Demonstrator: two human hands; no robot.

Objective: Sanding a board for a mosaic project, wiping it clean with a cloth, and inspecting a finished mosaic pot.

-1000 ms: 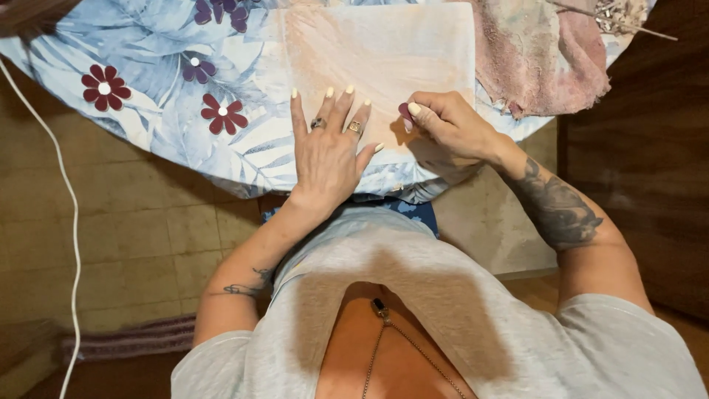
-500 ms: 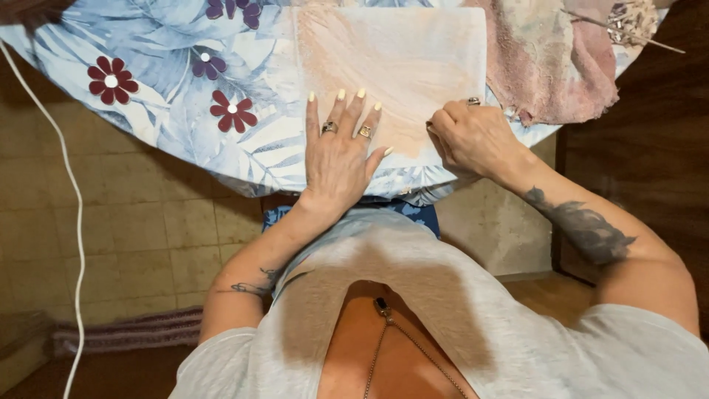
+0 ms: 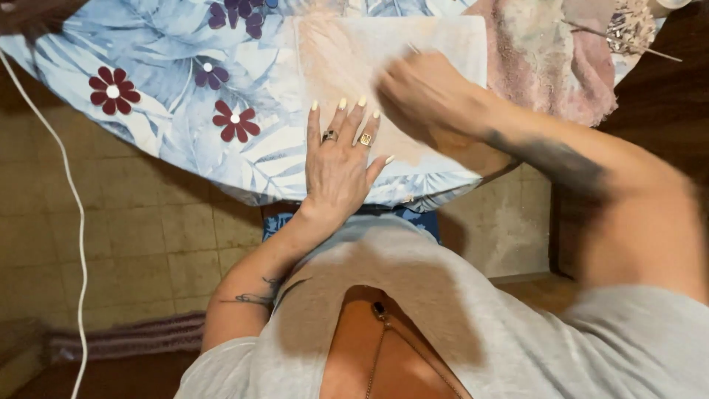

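1. A person in a grey T-shirt works at a bench covered by a pale blue floral tablecloth, seen from above by a head-worn camera.
2. The left hand lies flat, palm down, with fingers spread and slightly fanned; it presses on the near left part of a pale peach sheet of fabric that lies on the tablecloth close to the bench's near edge.
3. Two rings show on that hand (one dark, one gold and square), and the nails are painted a light yellow.
4. The right hand is over the same sheet, to the right of the left hand and a little farther from the body; it is blurred by motion, so whether its fingers are closed or spread cannot be told. A thin pale sliver shows just above its knuckles, too blurred to identify.
5. The right forearm, marked with a dark tattoo, crosses the bench edge at an angle.
6. A mottled pink cloth lies just beside the sheet on the right, its edge touching or overlapping it.
7. A small tangle of pale material with a thin stick sits at the far right corner.
8. A white cord hangs down on the left over a tiled floor.
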